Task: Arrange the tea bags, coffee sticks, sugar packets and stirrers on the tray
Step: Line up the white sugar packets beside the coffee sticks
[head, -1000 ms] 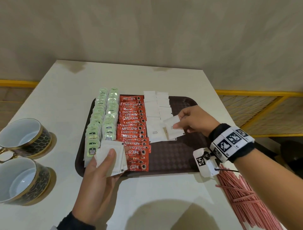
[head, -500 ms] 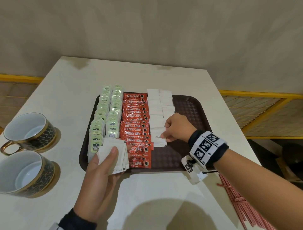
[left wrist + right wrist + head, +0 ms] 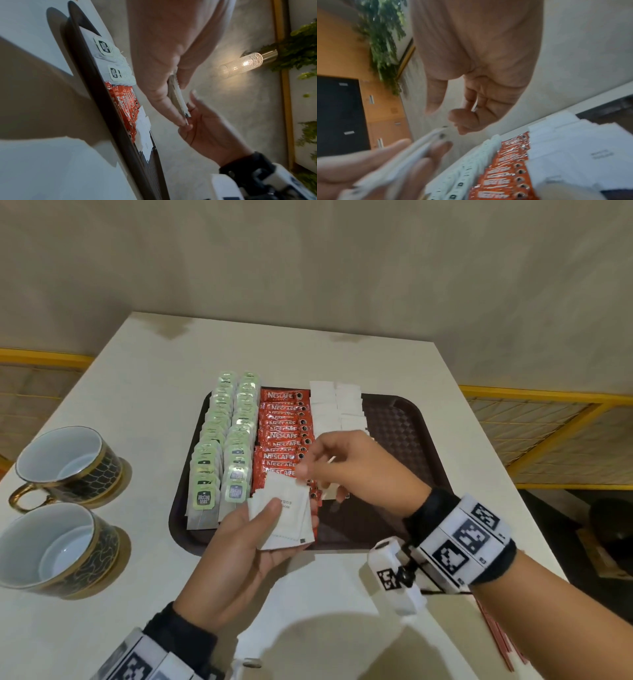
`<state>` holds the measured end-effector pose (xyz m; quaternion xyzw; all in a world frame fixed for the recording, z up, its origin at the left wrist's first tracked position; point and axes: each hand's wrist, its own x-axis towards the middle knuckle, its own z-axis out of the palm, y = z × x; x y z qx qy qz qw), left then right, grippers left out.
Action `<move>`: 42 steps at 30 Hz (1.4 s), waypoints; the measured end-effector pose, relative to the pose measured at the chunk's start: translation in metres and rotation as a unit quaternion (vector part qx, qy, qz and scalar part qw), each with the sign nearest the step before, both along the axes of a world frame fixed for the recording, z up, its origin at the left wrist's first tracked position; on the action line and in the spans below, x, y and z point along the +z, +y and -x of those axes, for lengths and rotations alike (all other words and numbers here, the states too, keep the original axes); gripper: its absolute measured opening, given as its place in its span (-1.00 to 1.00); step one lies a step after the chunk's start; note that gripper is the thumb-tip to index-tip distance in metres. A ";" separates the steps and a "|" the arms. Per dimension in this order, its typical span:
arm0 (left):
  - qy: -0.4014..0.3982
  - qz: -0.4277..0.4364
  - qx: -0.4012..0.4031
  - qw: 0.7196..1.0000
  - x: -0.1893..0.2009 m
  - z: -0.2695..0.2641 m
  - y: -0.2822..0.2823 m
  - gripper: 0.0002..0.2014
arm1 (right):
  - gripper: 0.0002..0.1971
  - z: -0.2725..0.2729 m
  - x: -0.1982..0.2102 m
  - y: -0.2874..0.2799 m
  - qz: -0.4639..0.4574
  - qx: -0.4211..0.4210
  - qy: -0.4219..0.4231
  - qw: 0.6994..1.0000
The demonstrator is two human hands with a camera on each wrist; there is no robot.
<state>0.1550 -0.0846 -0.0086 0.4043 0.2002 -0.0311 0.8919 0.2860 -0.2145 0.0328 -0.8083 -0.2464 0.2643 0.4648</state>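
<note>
Right now we hold a small stack of white paper sugar packets (image 3: 286,517) in our left hand (image 3: 239,556), thumb pressed on top and fingers curled beneath, just above the near edge of the dark brown plastic tray (image 3: 397,440). Our right hand (image 3: 346,463) reaches over to that stack, and its thumb and forefinger pinch the top corner of the uppermost packet; faint grey print shows on that packet but we cannot read it whole. On the tray lie two columns of pale green tea bags (image 3: 222,446) at the left, their tags marked "McCoy teas", then a column of red coffee sticks (image 3: 282,440) lettered "NESCAFE", some with "CLASSIC" beneath, then two columns of white sugar packets laid flat (image 3: 337,405), partly hidden behind our right hand. The tray's right part shows its bare woven pattern. The tray sits on a white table (image 3: 137,392). At the table's left stand two black-and-gold patterned cups with white insides (image 3: 65,463), one behind the other. At the lower right edge a bundle of thin red stirrers (image 3: 496,635) lies on the table, off the tray.
</note>
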 end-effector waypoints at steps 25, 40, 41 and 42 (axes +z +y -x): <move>0.014 -0.076 0.009 0.997 -0.008 0.011 -0.013 -0.67 | -0.94 -0.030 -0.012 -0.085 0.133 -0.128 -0.026 0.982; 0.023 -0.099 0.037 0.994 -0.008 0.008 -0.014 -0.70 | -0.80 -0.087 -0.052 -0.046 0.298 0.011 -0.189 0.936; 0.023 -0.101 0.039 0.994 -0.008 0.007 -0.014 -0.71 | -0.78 -0.086 -0.052 -0.046 0.304 0.005 -0.205 0.930; 0.021 -0.103 0.040 0.994 -0.008 0.005 -0.015 -0.71 | -0.78 -0.082 -0.050 -0.045 0.296 -0.003 -0.222 0.929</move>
